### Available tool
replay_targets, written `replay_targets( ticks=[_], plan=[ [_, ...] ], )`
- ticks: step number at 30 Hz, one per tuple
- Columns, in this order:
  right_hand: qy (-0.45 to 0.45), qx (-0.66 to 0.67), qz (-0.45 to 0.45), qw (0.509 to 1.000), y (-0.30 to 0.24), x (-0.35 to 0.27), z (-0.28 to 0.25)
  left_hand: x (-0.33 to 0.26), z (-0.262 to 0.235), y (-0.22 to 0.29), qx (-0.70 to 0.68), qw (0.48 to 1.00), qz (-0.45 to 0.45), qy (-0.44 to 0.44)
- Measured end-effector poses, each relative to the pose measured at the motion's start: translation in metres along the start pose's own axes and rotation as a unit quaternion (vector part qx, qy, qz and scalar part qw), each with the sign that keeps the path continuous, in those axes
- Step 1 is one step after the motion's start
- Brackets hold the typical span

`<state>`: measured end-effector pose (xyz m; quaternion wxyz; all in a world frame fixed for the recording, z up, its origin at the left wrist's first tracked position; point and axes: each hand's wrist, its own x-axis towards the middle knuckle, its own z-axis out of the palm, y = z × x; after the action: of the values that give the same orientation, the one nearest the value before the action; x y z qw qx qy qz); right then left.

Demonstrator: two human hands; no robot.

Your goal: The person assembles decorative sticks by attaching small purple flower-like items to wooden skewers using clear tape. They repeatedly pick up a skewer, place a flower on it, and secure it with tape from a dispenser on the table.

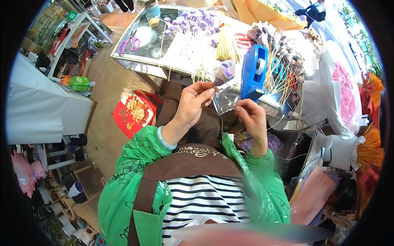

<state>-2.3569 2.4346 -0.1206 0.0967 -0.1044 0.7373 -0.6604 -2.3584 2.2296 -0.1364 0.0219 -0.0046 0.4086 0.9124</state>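
Our left hand reaches up from the lower left, its thumb and index finger pressed together on the narrow, dark end of a small purple-and-white paper piece, gathered into a rounded, flower-like head above the fingertips. This piece stands up in front of us, over the near edge of a long glass-topped tabletop. Below it, between our two hands, we see a crinkled sheet of clear plastic film; what supports it is unclear. Our right hand is to the right, its fingers bent and its thumb and index fingertip drawn close together near the film; we cannot make out whether anything thin lies between them.

Just above the right hand, a blue plastic tape dispenser sits at the tabletop's near side. Left of it we have a tied bundle of straw-coloured sticks and a spread of small purple flower heads on pale stems. Purple-handled scissors lie farther left. To the dispenser's right are muted brown-purple wrapped flowers on thin sticks, and a dark-screened phone rests near the tabletop's right corner.
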Motion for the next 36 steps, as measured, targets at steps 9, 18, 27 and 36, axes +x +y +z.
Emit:
replay_targets(
  ticks=[9,18,27,36],
  plan=[
    [0.001,-0.035,-0.086,0.996,-0.03,0.03,0.043,-0.009,0.008,0.004,0.052,0.999,0.007,0.0],
    [0.036,-0.031,-0.078,0.996,-0.02,0.029,0.034,-0.01,0.011,-0.004,0.087,0.996,0.002,-0.016],
    [0.035,-0.039,-0.084,0.995,-0.017,0.029,0.033,-0.014,0.014,-0.002,0.128,0.992,0.004,-0.011],
    [0.05,-0.03,-0.087,0.995,-0.02,0.025,0.033,-0.019,0.031,0.0,0.13,0.987,0.087,-0.041]
  ],
)
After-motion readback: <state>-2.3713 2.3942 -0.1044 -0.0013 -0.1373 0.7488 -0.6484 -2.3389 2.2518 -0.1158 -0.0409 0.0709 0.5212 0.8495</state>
